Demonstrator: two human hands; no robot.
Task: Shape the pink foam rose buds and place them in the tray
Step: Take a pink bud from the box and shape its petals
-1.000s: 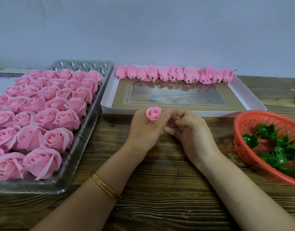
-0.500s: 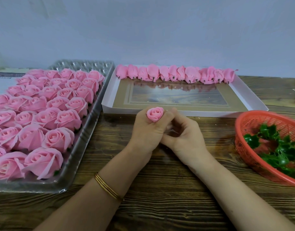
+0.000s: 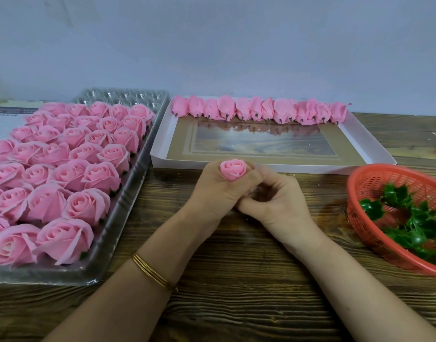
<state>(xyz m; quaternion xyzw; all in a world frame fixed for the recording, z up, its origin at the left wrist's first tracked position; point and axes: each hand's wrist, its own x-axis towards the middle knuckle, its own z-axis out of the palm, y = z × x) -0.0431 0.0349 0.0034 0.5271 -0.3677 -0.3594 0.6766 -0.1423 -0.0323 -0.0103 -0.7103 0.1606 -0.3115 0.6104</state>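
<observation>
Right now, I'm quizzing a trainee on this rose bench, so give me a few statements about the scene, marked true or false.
1. The left hand holds a rose bud. True.
2. The white tray is filled with buds. False: a single row of buds lies along its far edge, and the rest of its floor is bare.
3. The red basket holds green leaf pieces. True.
4. The clear tray of open roses stands to the right of the white tray. False: it stands to the left.
5. The gold bangles are on the right wrist. False: they are on the left wrist.
</observation>
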